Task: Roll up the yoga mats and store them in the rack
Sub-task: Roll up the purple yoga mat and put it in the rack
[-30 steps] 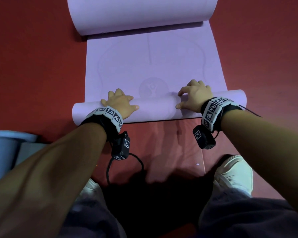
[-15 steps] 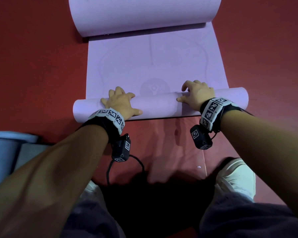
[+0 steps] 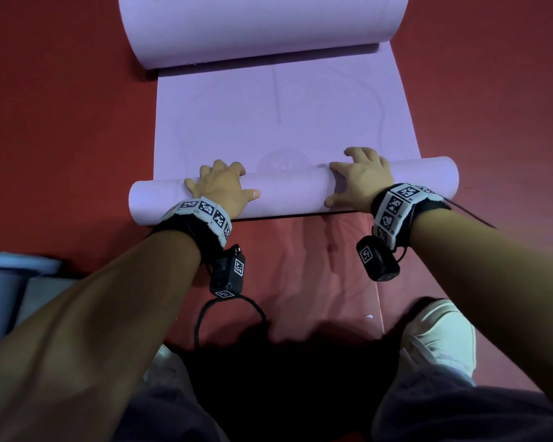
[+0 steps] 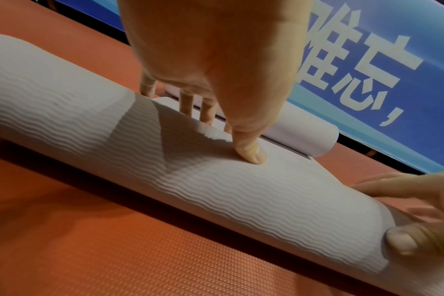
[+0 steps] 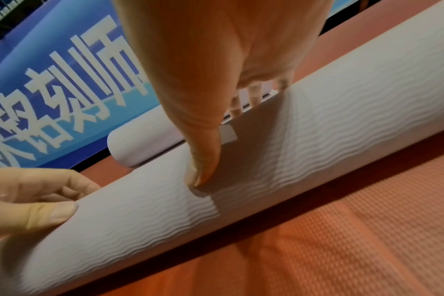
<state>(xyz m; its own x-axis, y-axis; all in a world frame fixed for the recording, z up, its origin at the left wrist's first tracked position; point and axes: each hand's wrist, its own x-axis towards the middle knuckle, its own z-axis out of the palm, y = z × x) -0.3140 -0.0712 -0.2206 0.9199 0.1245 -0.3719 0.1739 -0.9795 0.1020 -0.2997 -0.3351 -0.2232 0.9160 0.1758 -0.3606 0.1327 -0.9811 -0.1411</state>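
A lilac yoga mat [image 3: 284, 116] lies flat on the red floor. Its near end is wound into a roll [image 3: 288, 193] lying crosswise, and its far end curls up in a big loose curl [image 3: 262, 27]. My left hand [image 3: 221, 186] lies on the roll's left part, fingers hooked over the top and thumb on the near side. My right hand [image 3: 361, 180] holds the right part the same way. In the left wrist view the thumb [image 4: 251, 154] presses into the ribbed roll [image 4: 216, 190]. The right wrist view shows the roll [image 5: 317, 140] under my right hand [image 5: 216, 60].
A light blue rolled mat [image 3: 0, 298] lies at the lower left. My white shoes [image 3: 438, 333] stand on the red floor [image 3: 61, 122] just behind the roll. A blue banner with white characters [image 4: 368, 70] runs along the far wall.
The roll has turned a little further away from me over the flat mat, and both hands have shifted forward on top of it.
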